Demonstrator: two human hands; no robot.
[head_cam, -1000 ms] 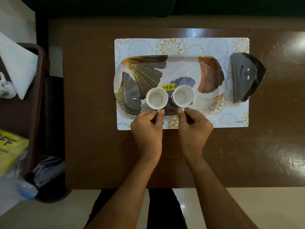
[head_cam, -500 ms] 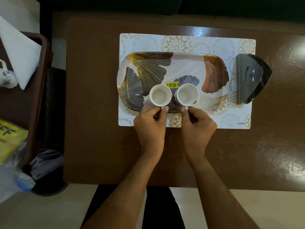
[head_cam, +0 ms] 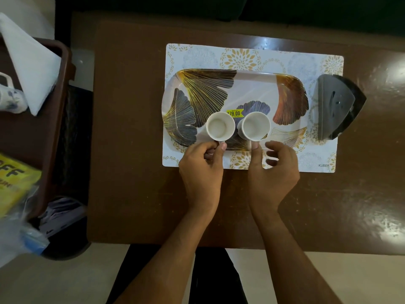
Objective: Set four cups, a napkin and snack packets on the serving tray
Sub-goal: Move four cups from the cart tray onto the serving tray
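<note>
Two white cups stand side by side at the front of the leaf-patterned serving tray [head_cam: 252, 91]. My left hand [head_cam: 201, 170] pinches the handle of the left cup [head_cam: 220, 128] between thumb and curled fingers. My right hand [head_cam: 272, 174] has its thumb against the handle of the right cup [head_cam: 254, 126], while its fingers are spread off to the right, blurred and apart from the thumb. Off to the left, a white napkin [head_cam: 30, 62], a patterned cup [head_cam: 9, 97] and a yellow snack packet [head_cam: 13, 181] lie in a brown crate [head_cam: 63, 69].
The tray sits on a floral placemat [head_cam: 241, 55] on a dark brown table [head_cam: 131, 172]. A dark grey wedge-shaped holder [head_cam: 337, 106] stands at the mat's right edge. A clear plastic bag [head_cam: 19, 233] and a dark bin [head_cam: 63, 218] are by the table's left side.
The fingers of my right hand have come off the right cup's handle and spread to the right. My left hand keeps its hold. Both cups stay in place on the tray.
</note>
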